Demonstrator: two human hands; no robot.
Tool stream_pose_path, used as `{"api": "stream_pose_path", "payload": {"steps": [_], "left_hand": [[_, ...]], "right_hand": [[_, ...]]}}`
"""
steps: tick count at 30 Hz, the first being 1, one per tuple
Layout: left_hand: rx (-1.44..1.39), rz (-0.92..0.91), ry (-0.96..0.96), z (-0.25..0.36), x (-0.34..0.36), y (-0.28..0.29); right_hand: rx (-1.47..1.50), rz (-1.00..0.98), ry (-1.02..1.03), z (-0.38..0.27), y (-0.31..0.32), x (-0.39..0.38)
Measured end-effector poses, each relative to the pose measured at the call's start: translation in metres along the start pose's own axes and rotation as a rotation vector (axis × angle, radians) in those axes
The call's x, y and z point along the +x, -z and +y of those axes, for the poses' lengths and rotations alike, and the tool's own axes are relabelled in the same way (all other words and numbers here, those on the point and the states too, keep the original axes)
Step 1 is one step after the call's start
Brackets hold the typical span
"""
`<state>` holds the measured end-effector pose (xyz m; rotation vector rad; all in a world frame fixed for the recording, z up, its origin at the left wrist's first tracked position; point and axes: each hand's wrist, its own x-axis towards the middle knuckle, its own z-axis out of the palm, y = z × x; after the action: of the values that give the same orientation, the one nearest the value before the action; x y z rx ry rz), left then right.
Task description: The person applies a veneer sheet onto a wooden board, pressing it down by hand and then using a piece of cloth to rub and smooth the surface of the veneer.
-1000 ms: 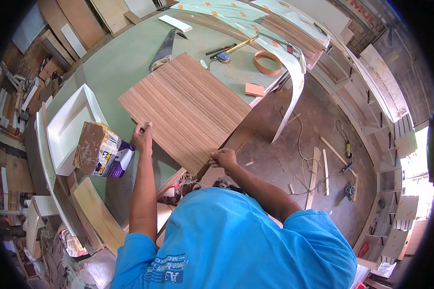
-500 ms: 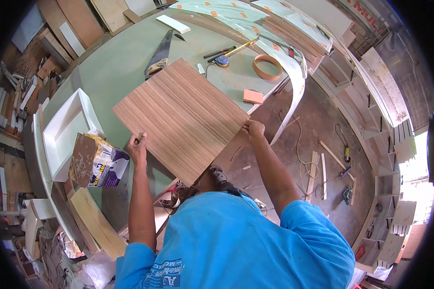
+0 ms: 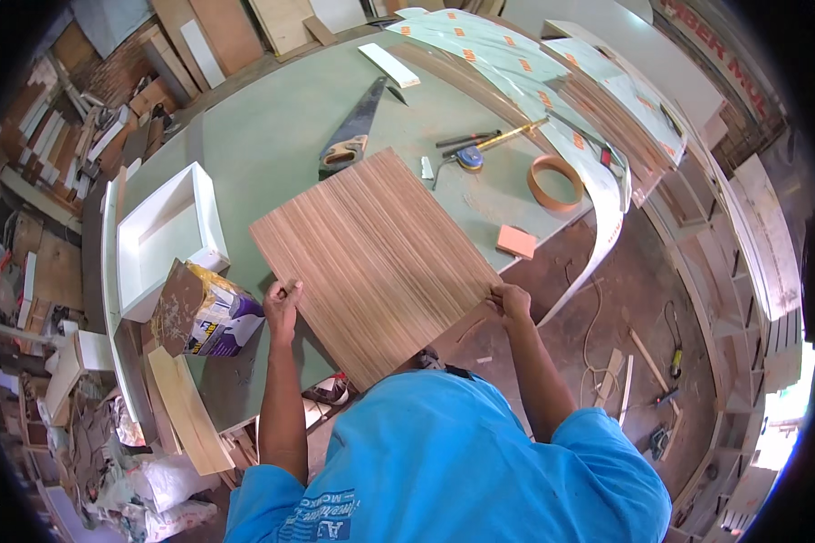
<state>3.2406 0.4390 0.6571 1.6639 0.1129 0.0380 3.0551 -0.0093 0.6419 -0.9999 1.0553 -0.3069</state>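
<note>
We are looking down at our own two bare hands holding a square, wood-grained board (image 3: 376,262) in front of a blue shirt (image 3: 480,462). The board is turned cornerwise, its far corner pointing towards a saw (image 3: 353,127) on the green table (image 3: 272,118). Much of it covers the table's near part, while its right and nearest corners reach out past the table edge. We cannot tell whether its underside touches the table.

From its looks, we judge the board stiff and fairly light for its width, awkward more than heavy. Its face seems smooth enough to slide under dry fingers, and its thin edges and corners might chip if knocked. Opposite edges look the best places to take hold, keeping it balanced.

The left grip (image 3: 282,306) pinches the board's left-hand near edge, about midway along, so the board lies to its right. The right grip (image 3: 512,301) pinches the right corner, with the board stretching away to its left. The fingers underneath are hidden from us on both sides.
</note>
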Motion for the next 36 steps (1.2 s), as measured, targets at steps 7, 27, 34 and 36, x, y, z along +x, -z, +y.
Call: {"api": "stream_pose_path", "payload": {"steps": [7,27,34,36], "left_hand": [[0.103,0.021,0.107,-0.011,-0.002,-0.008],[0.329,0.316,0.044,-0.027,-0.012,-0.023],[0.321,0.476,0.116,-0.028,-0.013,-0.031],[0.357,0.499,0.128,-0.025,-0.017,-0.033]], "right_hand": [[-0.478,0.203,0.523,-0.002,0.011,0.081],[-0.824,-0.491,0.469,-0.053,-0.163,0.133],[-0.68,-0.512,0.443,-0.049,-0.169,0.136],[-0.664,-0.511,0.425,-0.047,-0.171,0.13]]}}
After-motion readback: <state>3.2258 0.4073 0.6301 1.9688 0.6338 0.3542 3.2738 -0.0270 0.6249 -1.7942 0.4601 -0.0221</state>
